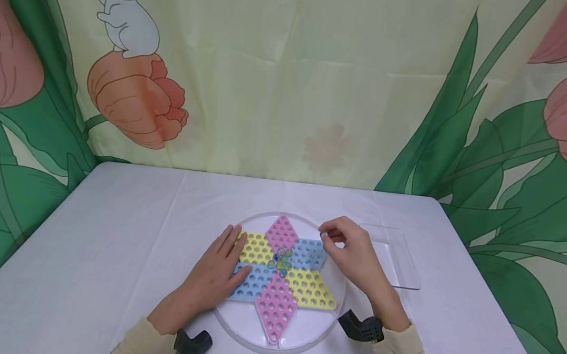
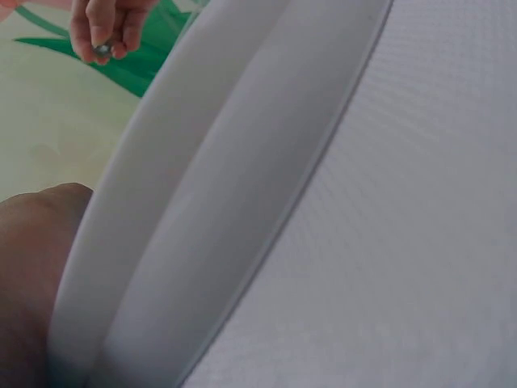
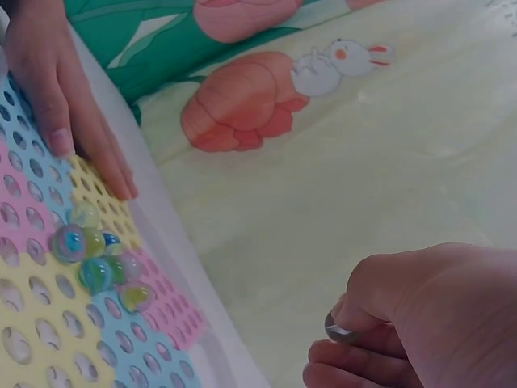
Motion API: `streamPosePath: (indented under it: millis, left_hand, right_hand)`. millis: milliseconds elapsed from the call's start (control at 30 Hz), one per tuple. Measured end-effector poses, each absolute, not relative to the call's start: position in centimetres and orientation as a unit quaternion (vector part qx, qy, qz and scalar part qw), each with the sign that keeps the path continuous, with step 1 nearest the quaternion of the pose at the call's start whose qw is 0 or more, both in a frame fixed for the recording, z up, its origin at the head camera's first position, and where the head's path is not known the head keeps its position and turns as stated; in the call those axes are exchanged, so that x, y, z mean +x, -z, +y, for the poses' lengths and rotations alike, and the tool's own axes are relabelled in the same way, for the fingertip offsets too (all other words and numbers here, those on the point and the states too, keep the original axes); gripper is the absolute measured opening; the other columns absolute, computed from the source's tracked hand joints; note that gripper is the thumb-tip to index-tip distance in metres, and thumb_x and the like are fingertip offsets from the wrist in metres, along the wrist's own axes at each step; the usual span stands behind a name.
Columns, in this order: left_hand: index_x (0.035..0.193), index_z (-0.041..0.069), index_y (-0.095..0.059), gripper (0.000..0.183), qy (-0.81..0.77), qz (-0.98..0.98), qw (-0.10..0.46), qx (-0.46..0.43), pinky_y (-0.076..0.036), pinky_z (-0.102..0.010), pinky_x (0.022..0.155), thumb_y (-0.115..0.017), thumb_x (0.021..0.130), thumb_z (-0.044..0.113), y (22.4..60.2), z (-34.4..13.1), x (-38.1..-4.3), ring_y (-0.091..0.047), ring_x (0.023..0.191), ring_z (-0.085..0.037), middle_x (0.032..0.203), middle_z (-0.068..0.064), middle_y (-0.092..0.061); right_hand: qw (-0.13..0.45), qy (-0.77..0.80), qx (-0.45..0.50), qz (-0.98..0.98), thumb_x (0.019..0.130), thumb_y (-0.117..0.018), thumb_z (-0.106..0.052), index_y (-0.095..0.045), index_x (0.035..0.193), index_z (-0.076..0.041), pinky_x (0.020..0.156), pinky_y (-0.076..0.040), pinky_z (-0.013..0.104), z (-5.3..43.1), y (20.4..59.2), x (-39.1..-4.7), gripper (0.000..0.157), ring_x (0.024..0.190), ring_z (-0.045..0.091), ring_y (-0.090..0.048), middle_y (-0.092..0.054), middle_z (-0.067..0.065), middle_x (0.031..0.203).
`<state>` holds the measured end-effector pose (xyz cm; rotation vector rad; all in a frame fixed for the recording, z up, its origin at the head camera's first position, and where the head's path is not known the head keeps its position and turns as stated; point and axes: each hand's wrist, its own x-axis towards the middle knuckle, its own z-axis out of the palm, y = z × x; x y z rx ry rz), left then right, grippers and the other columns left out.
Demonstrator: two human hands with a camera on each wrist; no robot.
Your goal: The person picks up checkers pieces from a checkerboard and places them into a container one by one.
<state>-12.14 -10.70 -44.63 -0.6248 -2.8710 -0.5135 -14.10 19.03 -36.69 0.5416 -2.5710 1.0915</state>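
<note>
A round white game board [image 1: 239, 331] carries a star of pink, yellow and blue hole panels. My left hand [image 1: 217, 272] lies with straight fingers on the board's left side, over the yellow and blue panels. Between thumb and fingertips, my right hand [image 1: 351, 248] pinches a glass marble [image 3: 339, 329], raised by the board's upper right edge. Several coloured marbles [image 1: 281, 261] sit clustered at the star's centre; in the right wrist view they show green, blue and yellow swirls. In the left wrist view the board's rim [image 2: 161, 210] hides most of the left hand.
A clear plastic tray [image 1: 405, 261] lies on the table right of the board, partly behind the right hand. The white-covered table [image 1: 95, 253] ends at a flower-printed curtain [image 1: 268, 92]. Black wrist straps [image 1: 364, 328] show at both cuffs.
</note>
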Motion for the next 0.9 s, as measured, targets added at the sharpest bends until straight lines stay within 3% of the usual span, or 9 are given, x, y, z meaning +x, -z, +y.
streamPosePath:
  millis: [467, 900]
  left_hand:
    - [0.153, 0.003, -0.033, 0.073, 0.172, -0.959, 0.081, -0.211, -0.026, -0.051, 0.122, -0.054, 0.097, 0.045, 44.6, -10.7, -12.2, -0.017, 0.154, -0.034, 0.165, -0.015, -0.022]
    - [0.153, 0.003, -0.034, 0.073, 0.171, -0.959, 0.084, -0.211, -0.026, -0.051, 0.121, -0.054, 0.097, 0.045, 44.6, -10.7, -12.1, -0.018, 0.154, -0.034, 0.164, -0.015, -0.024]
  right_hand:
    - [0.165, -0.368, 0.138, -0.904, 0.09, -0.068, -0.004, -0.07, 0.102, -0.009, 0.078, -0.057, 0.019, 20.4, 36.2, -14.1, 0.014, 0.085, 0.013, -0.066, -0.069, 0.001, 0.1]
    - [0.185, -0.367, 0.119, -0.904, 0.089, -0.067, 0.0, -0.071, 0.103, -0.008, 0.077, -0.053, 0.013, 21.6, 36.1, -14.2, 0.016, 0.085, 0.016, -0.064, -0.07, 0.005, 0.099]
